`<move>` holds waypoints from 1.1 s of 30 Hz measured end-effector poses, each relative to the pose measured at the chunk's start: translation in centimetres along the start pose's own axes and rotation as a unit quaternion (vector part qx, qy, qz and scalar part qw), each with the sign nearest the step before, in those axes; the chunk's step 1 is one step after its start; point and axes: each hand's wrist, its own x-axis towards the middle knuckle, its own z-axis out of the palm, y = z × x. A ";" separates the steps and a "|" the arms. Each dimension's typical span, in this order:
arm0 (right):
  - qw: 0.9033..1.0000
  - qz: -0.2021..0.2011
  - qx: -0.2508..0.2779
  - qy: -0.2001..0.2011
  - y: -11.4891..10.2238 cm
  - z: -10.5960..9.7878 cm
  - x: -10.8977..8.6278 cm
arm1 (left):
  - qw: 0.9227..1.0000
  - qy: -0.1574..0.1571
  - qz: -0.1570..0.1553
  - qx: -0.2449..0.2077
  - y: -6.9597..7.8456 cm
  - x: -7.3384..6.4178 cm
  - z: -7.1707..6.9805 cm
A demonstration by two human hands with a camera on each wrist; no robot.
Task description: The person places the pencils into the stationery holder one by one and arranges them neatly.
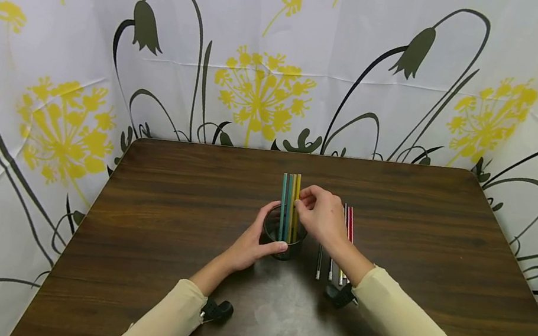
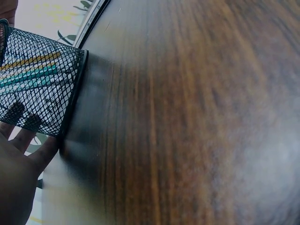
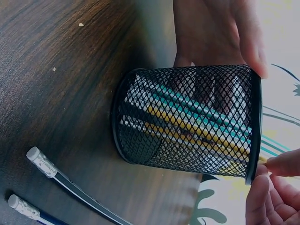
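A black mesh pencil cup (image 1: 282,252) stands upright on the table, with teal pencils (image 1: 284,206) and yellow pencils (image 1: 293,220) leaning inside it. My left hand (image 1: 247,245) grips the cup from its left side, the thumb near the front of the rim. At the right of the rim, my right hand (image 1: 322,216) pinches a yellow pencil between thumb and fingers. The right wrist view shows those fingertips (image 3: 258,192) close against the cup's rim. White eraser ends of the pencils lie low in the cup.
Right of the cup lie several loose pencils, among them a black pencil (image 1: 319,264) and a red pencil (image 1: 351,227), partly under my right forearm. The brown wooden table (image 1: 155,232) meets a flower-patterned curtain (image 1: 251,21) at the back.
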 end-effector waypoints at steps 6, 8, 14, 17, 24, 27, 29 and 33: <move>0.999 0.013 0.018 -0.027 -0.1 -0.6 0.0 | 1.000 0.004 0.008 -0.001 -0.1 0.0 0.1; 0.999 0.021 0.027 -0.038 0.0 -1.0 0.0 | 1.000 0.007 0.012 -0.002 -0.1 0.0 0.1; 0.993 0.068 0.074 -0.053 1.8 -3.1 0.5 | 1.000 0.012 0.013 0.002 -0.1 0.0 0.2; 0.990 0.098 0.079 -0.057 3.7 -4.4 0.9 | 1.000 0.014 0.008 0.006 -0.1 0.0 0.2; 0.979 0.178 0.016 -0.097 9.4 -6.2 0.8 | 1.000 0.014 0.001 0.010 -0.3 0.1 0.1; 0.974 0.196 0.010 -0.117 11.4 -6.2 0.4 | 1.000 0.014 -0.004 0.011 -0.3 0.1 0.1; 0.971 0.201 0.012 -0.129 12.4 -6.1 0.0 | 1.000 0.013 -0.006 0.012 -0.3 0.1 0.1; 0.970 0.203 0.010 -0.136 13.5 -5.5 -0.5 | 1.000 0.012 -0.003 0.009 -0.4 0.1 0.1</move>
